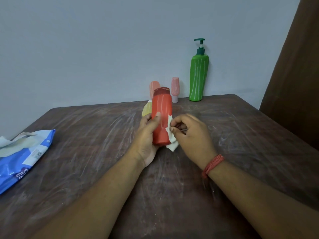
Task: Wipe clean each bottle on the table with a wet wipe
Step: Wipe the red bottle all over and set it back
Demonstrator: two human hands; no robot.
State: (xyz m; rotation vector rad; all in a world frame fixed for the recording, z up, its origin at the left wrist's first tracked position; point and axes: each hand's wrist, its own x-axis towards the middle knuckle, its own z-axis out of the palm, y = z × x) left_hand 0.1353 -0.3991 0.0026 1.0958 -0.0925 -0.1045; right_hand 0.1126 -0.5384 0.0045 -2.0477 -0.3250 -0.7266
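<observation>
Left hand (148, 135) grips the red bottle (161, 116) upright above the table (86, 152) middle; right hand (191, 133) pinches a wet wipe (170, 135) against its side, other bottles near the far edge.

A dark brown tabletop (86, 152), streaked all over with pale smears, runs back to a plain grey-blue wall (86, 49). A brown curtain (296, 75) hangs off the tabletop's far right corner, covering that edge of the wall.

Dim, even indoor light, soft faint shadows, slightly soft focus, wide-angle bending at edges, no glare
</observation>
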